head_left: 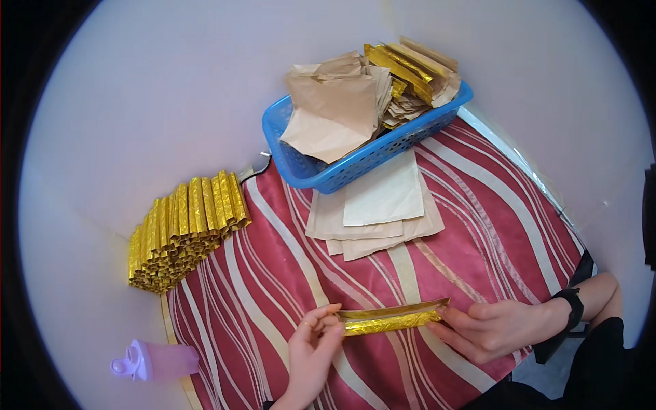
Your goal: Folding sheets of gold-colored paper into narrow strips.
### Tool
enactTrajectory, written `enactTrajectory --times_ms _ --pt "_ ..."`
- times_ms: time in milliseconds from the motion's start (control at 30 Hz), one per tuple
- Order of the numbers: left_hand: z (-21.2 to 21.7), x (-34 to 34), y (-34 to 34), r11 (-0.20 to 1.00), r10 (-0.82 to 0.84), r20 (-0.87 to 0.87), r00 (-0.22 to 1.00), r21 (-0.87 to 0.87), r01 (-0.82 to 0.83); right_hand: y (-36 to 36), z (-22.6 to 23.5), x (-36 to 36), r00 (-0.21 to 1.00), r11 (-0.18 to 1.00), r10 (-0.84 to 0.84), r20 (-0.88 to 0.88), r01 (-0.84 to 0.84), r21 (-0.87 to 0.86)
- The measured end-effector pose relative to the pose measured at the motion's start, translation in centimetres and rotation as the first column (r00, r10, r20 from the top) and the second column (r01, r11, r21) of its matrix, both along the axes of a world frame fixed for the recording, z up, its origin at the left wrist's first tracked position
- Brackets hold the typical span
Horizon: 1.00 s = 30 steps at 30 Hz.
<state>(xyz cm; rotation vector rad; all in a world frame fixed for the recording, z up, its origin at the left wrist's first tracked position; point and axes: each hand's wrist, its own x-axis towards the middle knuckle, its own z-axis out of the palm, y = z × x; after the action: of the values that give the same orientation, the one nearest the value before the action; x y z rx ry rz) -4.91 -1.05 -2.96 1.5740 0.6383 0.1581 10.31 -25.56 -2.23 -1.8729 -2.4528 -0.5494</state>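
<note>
A sheet of gold foil paper [393, 322], partly rolled into a long tube, stretches between my two hands just above the striped cloth. Its far edge stands up and shows a dull brownish inner side. My left hand [313, 350] pinches the left end between thumb and fingers. At the right end, my right hand [478, 329] grips the paper with thumb and fingertips; a black band circles that wrist. Beyond the roll, several flat beige paper sheets [376, 229] lie overlapping, with a whiter one on top.
A blue plastic basket [328, 179] at the back holds stacked beige and gold papers. Finished-looking gold foil rolls [188, 229] are piled at the left against the wall. A purple bottle [160, 361] lies near the left edge of the red striped tablecloth [506, 253].
</note>
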Motion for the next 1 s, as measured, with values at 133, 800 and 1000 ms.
enactTrajectory --times_ms 133,800,1000 --pt "-0.6 0.5 -0.6 0.993 0.031 0.025 0.999 -0.112 -0.028 0.1 0.1 0.1 1.000 0.999 0.027 0.014 -0.027 -0.019" --pt "2.5 9.7 -2.5 0.812 -0.584 -0.014 0.812 -0.022 0.584 3.6 4.2 4.5 0.147 0.888 -0.424 -0.893 0.262 -0.378" --pt "1.2 10.8 -2.0 0.769 -0.629 -0.061 0.775 0.093 0.632 3.7 0.9 5.9 -0.013 0.901 -0.396 -0.918 0.189 -0.391"
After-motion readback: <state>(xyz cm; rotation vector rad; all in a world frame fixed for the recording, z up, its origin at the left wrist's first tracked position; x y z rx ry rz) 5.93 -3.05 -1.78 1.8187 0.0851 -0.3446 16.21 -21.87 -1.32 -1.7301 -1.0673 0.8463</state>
